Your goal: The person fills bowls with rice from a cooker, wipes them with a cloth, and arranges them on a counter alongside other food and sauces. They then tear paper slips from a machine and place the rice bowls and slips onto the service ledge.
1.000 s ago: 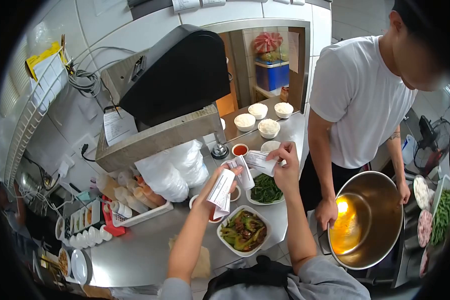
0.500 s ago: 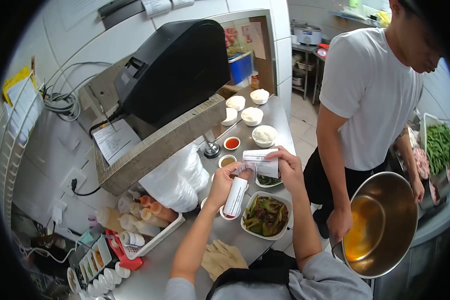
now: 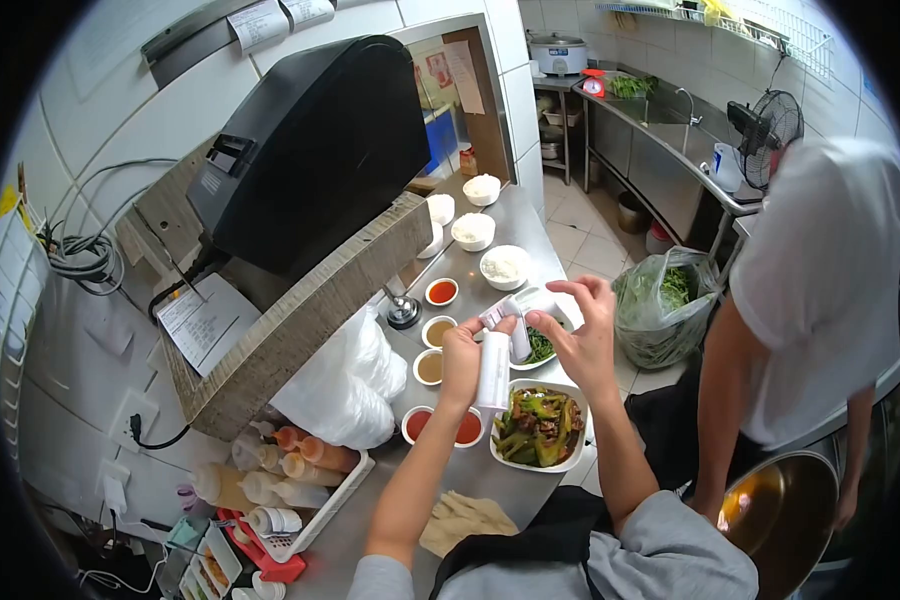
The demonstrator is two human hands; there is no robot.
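Over the steel counter, my left hand (image 3: pixel 460 362) is closed on paper slips. One printed slip (image 3: pixel 494 370) hangs down from its fingers, and another curls away on the far side. My right hand (image 3: pixel 585 335) is beside the slips with thumb and fingers apart, holding nothing that I can see. Below it are a bowl of green vegetables (image 3: pixel 540 347), partly hidden, and a white square bowl of meat and green peppers (image 3: pixel 540 425). Small cups of red sauce (image 3: pixel 418 425) and brown sauce (image 3: pixel 429 367) stand left of my hands.
Several rice bowls (image 3: pixel 506 267) line the far counter. A black machine (image 3: pixel 320 150) sits on a raised shelf (image 3: pixel 300 320) at left. Plastic bags (image 3: pixel 345 385) and a basket of squeeze bottles (image 3: pixel 315 500) are below it. At right, a co-worker (image 3: pixel 810 300) holds a metal pot (image 3: pixel 795 520).
My right hand has let go of the slip and spread its fingers; my left hand still holds the slips. The co-worker has bent over and lowered the pot. My view has shifted right.
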